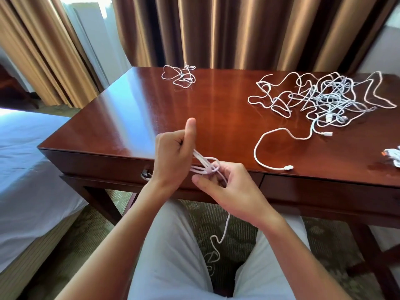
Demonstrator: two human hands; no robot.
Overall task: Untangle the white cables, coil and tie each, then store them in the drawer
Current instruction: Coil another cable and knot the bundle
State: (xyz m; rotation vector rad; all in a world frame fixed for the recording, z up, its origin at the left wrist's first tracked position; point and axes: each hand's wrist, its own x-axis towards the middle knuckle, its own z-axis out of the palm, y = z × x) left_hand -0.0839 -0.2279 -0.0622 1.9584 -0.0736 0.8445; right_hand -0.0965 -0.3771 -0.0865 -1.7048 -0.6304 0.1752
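**Inspector:** Status of the hands?

**Assistant:** The left hand (175, 152) has its fingers curled round a bundle of folded loops of the white cable (203, 164), thumb raised clear. The right hand (227, 185) pinches the same cable where a turn wraps across the loops. Both grip it, just in front of the desk (216, 105) edge, above the lap.

**Inspector:** The rest of that cable?

**Assistant:** Its free tail (216, 241) hangs from the right hand between the knees, kinked near the bottom. I cannot tell where its plug is.

**Inspector:** Outstanding work?

**Assistant:** A large tangle (324, 98) lies on the right of the desk top, one lead (270, 148) trailing out towards the front edge. A small tangle (179, 75) sits at the far edge. The drawer (97, 165), with its handle (146, 176), is closed.

**Inspector:** Risks?

**Assistant:** In my judgement, three. The wrap looks loose; if the left hand relaxes early, the loops may spring apart. The hanging tail could knot at its kinks when drawn up. The trailing lead lies close to the edge, and a passing wrist could drag it off.
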